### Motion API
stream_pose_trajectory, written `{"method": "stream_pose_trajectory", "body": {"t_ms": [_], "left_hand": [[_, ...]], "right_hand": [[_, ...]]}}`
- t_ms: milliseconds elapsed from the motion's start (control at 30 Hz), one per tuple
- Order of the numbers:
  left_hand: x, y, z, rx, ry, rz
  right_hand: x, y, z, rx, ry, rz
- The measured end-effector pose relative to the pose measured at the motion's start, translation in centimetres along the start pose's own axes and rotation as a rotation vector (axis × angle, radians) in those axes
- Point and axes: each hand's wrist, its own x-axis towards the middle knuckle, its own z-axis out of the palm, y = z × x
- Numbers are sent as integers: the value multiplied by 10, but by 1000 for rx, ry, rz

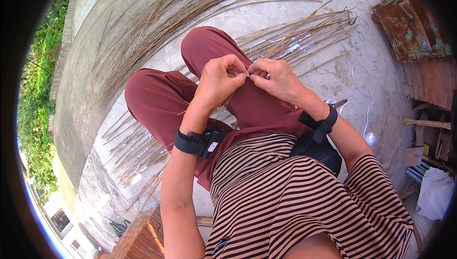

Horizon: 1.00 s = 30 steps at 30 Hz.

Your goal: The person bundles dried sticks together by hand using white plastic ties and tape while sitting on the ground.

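Observation:
My left hand (223,77) and my right hand (273,77) meet above my knees, fingertips nearly touching. Between them a small white bit of string (248,75) is pinched by thumb and forefinger on both sides; most of it is hidden by the fingers. Below and beyond my hands lie thin dry stalks (314,27), crossed by white string or plastic strips (294,47). More stalks with such strips (142,148) lie to the left of my legs. A dark pointed metal blade (340,103) shows beside my right wrist.
A long loose pile of dry stalks (171,13) spreads over the concrete ground at the top. On the right are a ball of white string (370,138), a rusty metal box (410,27) on bricks and a white cloth (435,193). Stacked bricks (142,234) stand at the lower left.

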Motion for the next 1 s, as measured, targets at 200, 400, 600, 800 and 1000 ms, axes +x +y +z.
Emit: {"method": "stream_pose_trajectory", "body": {"t_ms": [200, 400, 600, 800, 1000], "left_hand": [[-1, -2, -1, 3, 3, 5], [-4, 1, 0, 54, 18, 12], [-9, 9, 3, 240, 80, 134], [-9, 4, 8, 467, 179, 388], [-10, -2, 10, 586, 196, 516]], "right_hand": [[2, -1, 2, 13, -27, 32], [3, -2, 5, 3, -13, 37], [3, -2, 6, -1, 8, 39], [3, -3, 9, -30, 32, -19], [3, 0, 9, -53, 32, -83]]}}
